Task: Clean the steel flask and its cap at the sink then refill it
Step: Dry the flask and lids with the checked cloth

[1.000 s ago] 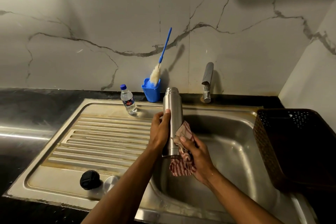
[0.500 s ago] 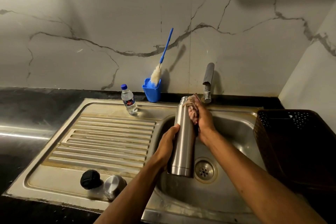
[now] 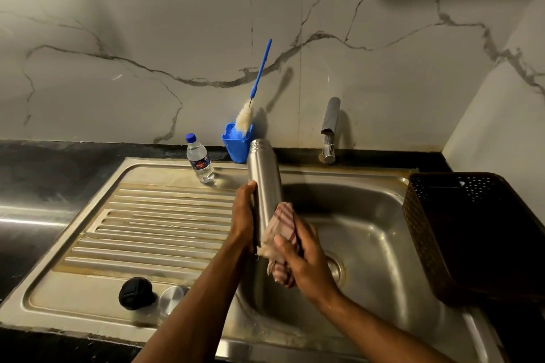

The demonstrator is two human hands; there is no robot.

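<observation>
Flask: the steel flask (image 3: 263, 183) stands nearly upright over the sink (image 3: 368, 215), mouth open, at the centre.
Left hand: the left hand (image 3: 243, 216) grips the flask body from the 9 o'clock side.
Right hand: the right hand (image 3: 305, 259) holds a checked cloth (image 3: 281, 227) against the lower flask.
Cap parts: a black cap (image 3: 135, 293) and a steel cup (image 3: 172, 298) lie on the drainboard at 7 o'clock.
Back: a blue cup with a brush (image 3: 246, 118) at 12 o'clock.
</observation>
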